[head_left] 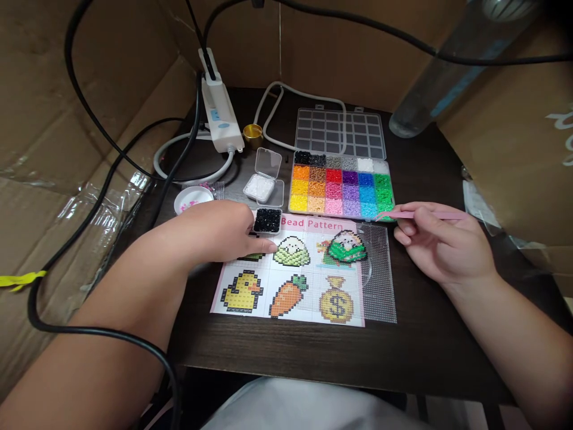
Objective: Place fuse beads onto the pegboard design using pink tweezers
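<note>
My left hand rests on the upper left of the bead pattern sheet. One digit stretches out to a green pattern picture, and the other fingers curl beside a small clear box of black beads. In my right hand is a pair of pink tweezers. Their tip is at the front right corner of the divided bead case, near the cyan and green beads. A green, white and black bead figure lies on the clear pegboard at the sheet's right side.
A small open box of white beads and a white dish with pink beads are behind my left hand. Farther back are a power strip and a gold cup. Black cables cross above my left arm. Cardboard walls surround the table.
</note>
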Tool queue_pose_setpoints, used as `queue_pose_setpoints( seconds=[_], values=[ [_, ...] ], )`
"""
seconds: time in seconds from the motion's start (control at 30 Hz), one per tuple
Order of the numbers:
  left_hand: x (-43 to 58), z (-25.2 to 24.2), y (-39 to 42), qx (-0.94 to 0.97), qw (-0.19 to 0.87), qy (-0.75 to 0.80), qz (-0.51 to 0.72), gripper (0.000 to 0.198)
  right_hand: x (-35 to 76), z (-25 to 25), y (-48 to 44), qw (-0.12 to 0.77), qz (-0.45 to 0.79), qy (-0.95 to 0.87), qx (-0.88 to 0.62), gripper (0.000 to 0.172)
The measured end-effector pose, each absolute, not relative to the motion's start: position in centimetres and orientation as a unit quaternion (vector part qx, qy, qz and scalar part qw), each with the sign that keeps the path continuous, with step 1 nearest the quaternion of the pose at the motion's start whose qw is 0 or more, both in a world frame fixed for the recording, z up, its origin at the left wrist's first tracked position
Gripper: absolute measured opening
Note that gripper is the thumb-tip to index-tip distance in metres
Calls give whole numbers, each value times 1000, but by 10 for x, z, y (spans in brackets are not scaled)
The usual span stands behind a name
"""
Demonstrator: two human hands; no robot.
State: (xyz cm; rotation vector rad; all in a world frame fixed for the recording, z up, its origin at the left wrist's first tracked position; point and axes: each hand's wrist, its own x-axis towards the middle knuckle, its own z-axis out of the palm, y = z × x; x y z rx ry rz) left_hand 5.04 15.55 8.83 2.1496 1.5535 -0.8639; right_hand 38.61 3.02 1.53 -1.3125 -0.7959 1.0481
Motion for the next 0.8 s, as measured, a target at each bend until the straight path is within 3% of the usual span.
queue_pose_setpoints(
  seconds=[0.8],
  values=[
    [45,84,157,767,179,540,-297,69,392,12,29,585,442,-371,-570,32]
  ],
)
